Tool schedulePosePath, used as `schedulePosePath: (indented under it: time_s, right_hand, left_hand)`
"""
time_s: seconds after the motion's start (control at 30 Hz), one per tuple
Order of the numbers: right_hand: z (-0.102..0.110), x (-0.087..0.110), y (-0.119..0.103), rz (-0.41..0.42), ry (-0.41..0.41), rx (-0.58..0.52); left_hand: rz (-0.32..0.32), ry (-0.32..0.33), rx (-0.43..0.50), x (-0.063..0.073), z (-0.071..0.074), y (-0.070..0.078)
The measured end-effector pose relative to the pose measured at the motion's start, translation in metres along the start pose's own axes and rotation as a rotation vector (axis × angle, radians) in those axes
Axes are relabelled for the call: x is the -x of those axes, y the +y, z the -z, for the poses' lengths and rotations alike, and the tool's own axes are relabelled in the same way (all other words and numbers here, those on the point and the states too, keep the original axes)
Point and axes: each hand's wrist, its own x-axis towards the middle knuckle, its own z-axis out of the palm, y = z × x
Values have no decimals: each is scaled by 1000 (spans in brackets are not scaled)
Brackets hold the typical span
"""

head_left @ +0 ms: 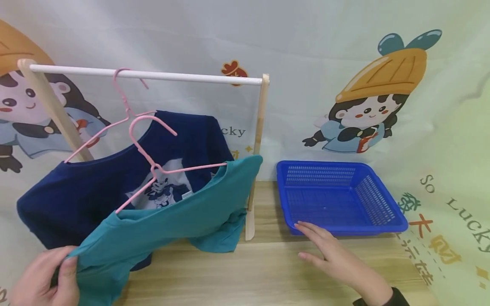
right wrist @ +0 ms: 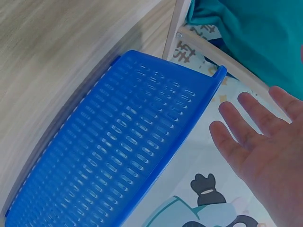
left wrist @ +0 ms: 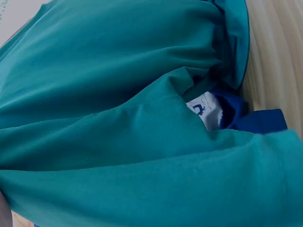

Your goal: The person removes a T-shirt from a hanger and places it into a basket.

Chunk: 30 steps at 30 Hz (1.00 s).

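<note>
L hand pinched the teal shirt at its L end, thumb vs. fingers. R hand held nothing: fingers straight, slightly spread, nr the front rim of the blue basket; couldn't tell from head view if tips touched it. Teal shirt sat on a pink hanger, hook free below the white rail, in front of the navy shirt. That one hung behind on a 2nd hanger hooked over the rail. Basket stood R of the rack on the wood-grain table, w/ cartoon-print backdrop behind.
</note>
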Motion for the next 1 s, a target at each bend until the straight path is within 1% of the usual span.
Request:
schedulePosePath:
  time_s: [0.03,0.1,0.17,0.2,0.23,0.27,0.33,0.4,0.43,0.47,0.5,0.6,0.63,0.7,0.8,0.87,1.0]
  right_hand:
    - [0,0,0,2,4,0]
    - [1,-1,1,3,12,-5]
    - [2,-2,1,5,30,-5]
    - [3,-3,1,9,48,-4]
    - [4,-3,1,11,69,-3]
    - [5,-4,0,14,95,-1]
    - [7,-5,0,43,178,4]
    - [10,-6,-2,74,274,-19]
    - [12,-7,-3,93,323,-34]
    - [13,-7,-4,115,373,-51]
    - [14,-8,-5,132,415,-69]
    - [18,-9,-12,156,476,-136]
    - [19,-9,-15,162,481,-152]
    - [20,-10,-21,163,462,-190]
    - [20,-14,-33,185,410,-249]
    - [19,-16,-41,204,371,-274]
    - [15,-19,-55,250,318,-300]
  left_hand:
    - [-2,7,7,-2,-2,0]
    - [19,5,3,-4,-6,5]
    - [26,-6,34,-7,-12,9]
    - [19,-9,68,-8,-15,11]
    - [22,-44,70,-9,-17,14]
    - [8,-56,112,-11,-20,17]
    - [-34,-89,196,-14,-26,20]
    - [-69,-137,255,-17,-31,24]
    - [-79,-165,270,-18,-33,26]
    - [-102,-170,309,-18,-37,28]
    - [-108,-196,306,-18,-39,29]
    - [-139,-233,339,-16,-47,31]
    - [-157,-233,357,-16,-51,31]
    - [-177,-254,363,-13,-55,32]
    - [-217,-284,372,-11,-61,34]
    - [-232,-318,370,-9,-64,37]
    - [-282,-357,401,-8,-72,45]
